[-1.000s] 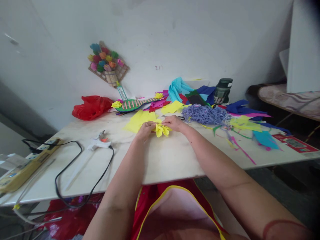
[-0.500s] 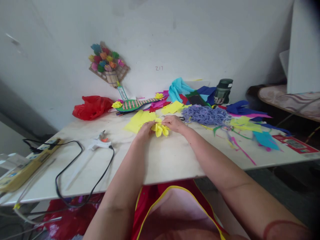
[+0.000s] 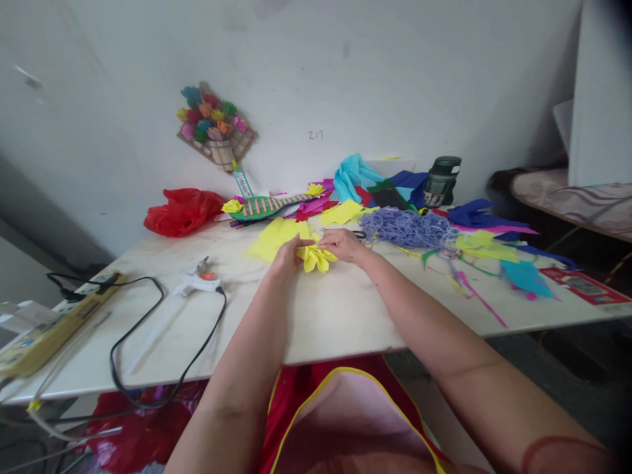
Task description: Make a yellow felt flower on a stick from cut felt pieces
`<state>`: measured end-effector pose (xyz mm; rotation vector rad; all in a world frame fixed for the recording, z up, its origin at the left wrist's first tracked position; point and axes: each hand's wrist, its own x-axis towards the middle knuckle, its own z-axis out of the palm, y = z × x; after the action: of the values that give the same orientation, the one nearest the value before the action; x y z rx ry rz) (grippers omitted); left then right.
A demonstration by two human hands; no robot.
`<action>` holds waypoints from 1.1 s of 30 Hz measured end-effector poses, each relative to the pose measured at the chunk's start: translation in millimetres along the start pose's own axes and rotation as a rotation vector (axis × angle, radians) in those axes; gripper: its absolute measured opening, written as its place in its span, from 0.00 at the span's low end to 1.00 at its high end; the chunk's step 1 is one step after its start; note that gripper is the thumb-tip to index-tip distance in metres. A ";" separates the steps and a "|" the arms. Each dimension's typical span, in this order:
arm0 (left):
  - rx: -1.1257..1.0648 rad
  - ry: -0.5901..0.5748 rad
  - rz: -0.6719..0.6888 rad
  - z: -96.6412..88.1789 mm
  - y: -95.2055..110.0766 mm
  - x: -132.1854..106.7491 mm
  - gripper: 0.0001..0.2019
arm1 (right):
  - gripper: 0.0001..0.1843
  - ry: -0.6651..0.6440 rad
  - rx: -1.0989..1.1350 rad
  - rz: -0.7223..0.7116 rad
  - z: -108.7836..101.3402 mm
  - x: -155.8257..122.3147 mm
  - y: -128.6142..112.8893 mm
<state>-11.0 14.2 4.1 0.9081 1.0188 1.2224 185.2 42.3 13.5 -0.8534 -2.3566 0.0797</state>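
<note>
A yellow paper flower (image 3: 316, 258) with spread petals is held between my two hands, just above the table (image 3: 340, 309). My left hand (image 3: 288, 255) grips its left side, with the thumb and fingers closed on the petals. On the right side, my right hand (image 3: 344, 245) pinches the flower's upper edge with its fingertips. Behind my left hand lies a sheet of yellow crepe paper (image 3: 276, 238). A pair of scissors (image 3: 359, 234) shows only its dark handle, partly hidden behind my right hand.
A white glue gun (image 3: 195, 283) with a black cord lies left, beside a power strip (image 3: 64, 322). Purple yarn (image 3: 409, 227), paper scraps (image 3: 481, 245) and a dark green bottle (image 3: 442, 181) stand right. A red plastic bag (image 3: 182, 212) and a green leaf-shaped piece (image 3: 271, 207) lie at the back.
The flower has turned and tilted slightly between my fingers, its petals shifting a little to the left. My left hand's fingers have moved up a little. Both hands keep hold.
</note>
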 end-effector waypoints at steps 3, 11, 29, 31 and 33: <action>0.012 -0.008 0.006 -0.5 0.0 -0.6 0.19 | 0.11 0.004 0.007 -0.008 0.6 -0.2 1.6; 0.026 -0.051 0.008 -0.2 -0.6 -0.2 0.15 | 0.11 -0.009 -0.017 0.052 -1.3 0.8 -1.0; 0.051 -0.032 0.047 -3.1 -8.1 4.7 0.15 | 0.11 -0.032 -0.119 0.056 -0.9 1.2 -16.3; 0.048 -0.027 0.031 -1.7 -6.6 3.1 0.15 | 0.11 -0.040 -0.136 0.059 -2.2 1.0 -17.9; 0.035 -0.019 0.013 -0.5 -4.7 1.1 0.14 | 0.12 -0.049 -0.152 0.068 -3.7 0.7 -19.4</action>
<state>-10.1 14.8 -0.7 0.9531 1.0239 1.2078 176.1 26.9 21.8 -1.0149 -2.4028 -0.0515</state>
